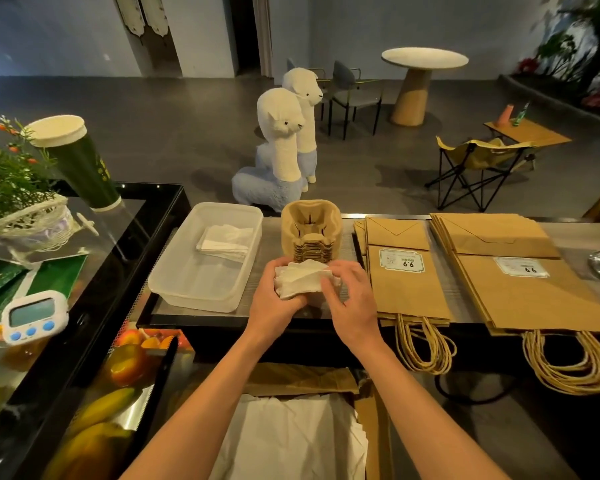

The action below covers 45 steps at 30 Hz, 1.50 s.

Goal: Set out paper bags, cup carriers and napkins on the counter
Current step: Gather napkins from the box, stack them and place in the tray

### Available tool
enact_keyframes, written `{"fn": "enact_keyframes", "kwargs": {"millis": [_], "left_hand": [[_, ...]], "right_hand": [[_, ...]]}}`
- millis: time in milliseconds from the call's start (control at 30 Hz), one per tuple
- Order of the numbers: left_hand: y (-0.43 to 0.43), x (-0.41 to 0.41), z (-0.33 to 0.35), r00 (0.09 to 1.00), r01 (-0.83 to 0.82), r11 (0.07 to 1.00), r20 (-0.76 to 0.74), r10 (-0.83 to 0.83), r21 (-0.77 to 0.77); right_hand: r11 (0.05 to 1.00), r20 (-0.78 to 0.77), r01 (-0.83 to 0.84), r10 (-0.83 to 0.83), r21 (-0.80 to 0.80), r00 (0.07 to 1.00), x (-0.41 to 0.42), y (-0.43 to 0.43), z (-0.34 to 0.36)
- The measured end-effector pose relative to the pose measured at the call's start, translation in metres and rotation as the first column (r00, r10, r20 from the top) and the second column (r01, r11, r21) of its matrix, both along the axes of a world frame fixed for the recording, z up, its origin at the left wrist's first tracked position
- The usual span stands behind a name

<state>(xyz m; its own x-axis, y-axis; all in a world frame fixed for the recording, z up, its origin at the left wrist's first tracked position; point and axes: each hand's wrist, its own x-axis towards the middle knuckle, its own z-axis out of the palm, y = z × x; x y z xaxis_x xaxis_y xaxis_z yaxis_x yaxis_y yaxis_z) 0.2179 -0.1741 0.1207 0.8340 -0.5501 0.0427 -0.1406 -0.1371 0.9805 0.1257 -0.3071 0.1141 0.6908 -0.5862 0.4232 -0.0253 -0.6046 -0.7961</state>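
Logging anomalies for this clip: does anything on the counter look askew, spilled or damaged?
Nothing spilled or damaged. Only the twine handles of the flat brown paper bags overhang the near edge of the counter.

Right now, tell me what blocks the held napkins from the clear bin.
Nothing visible. The left hand and right hand hold the napkin stack just right of the open bin; cup carriers stand behind.

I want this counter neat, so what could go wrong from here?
The napkins, held between the left hand and right hand, look loosely stacked; sheets might slip on the way to the plastic tub. The cup carrier stack stands behind the hands; a bump could topple it. Bag handles overhang the counter edge and could snag.
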Motion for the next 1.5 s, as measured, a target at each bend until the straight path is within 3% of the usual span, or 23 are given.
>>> {"fn": "enact_keyframes", "kwargs": {"millis": [567, 767, 933, 1167, 1267, 1500], "left_hand": [[0.001, -0.002, 0.010, 0.997, -0.032, 0.998, -0.074, 0.028, -0.056], [-0.001, -0.002, 0.011, 0.996, -0.041, 0.999, -0.084, 0.039, -0.022], [-0.001, -0.001, 0.011, 0.993, -0.054, 0.998, -0.106, 0.051, -0.024], [-0.004, -0.001, 0.011, 0.991, -0.060, 0.998, -0.122, 0.058, -0.015], [-0.003, -0.002, 0.012, 0.988, -0.074, 0.997, -0.139, 0.069, -0.034], [-0.002, -0.002, 0.012, 0.990, -0.043, 0.995, -0.140, 0.031, -0.086]], "right_hand": [[0.983, 0.156, 0.035, -0.064, 0.180, 0.986, -0.010, 0.005, 0.036], [0.940, 0.018, -0.075, 0.073, 0.334, 0.997, -0.013, 0.009, 0.037], [0.956, -0.091, -0.081, 0.110, 0.281, 0.990, -0.016, 0.002, 0.031], [0.948, -0.012, -0.072, 0.080, 0.311, 0.997, -0.009, -0.002, 0.044], [0.931, 0.100, -0.092, 0.061, 0.353, 0.993, -0.010, 0.001, 0.050], [0.765, 0.205, -0.205, 0.098, 0.611, 0.974, -0.021, 0.017, 0.055]]}}
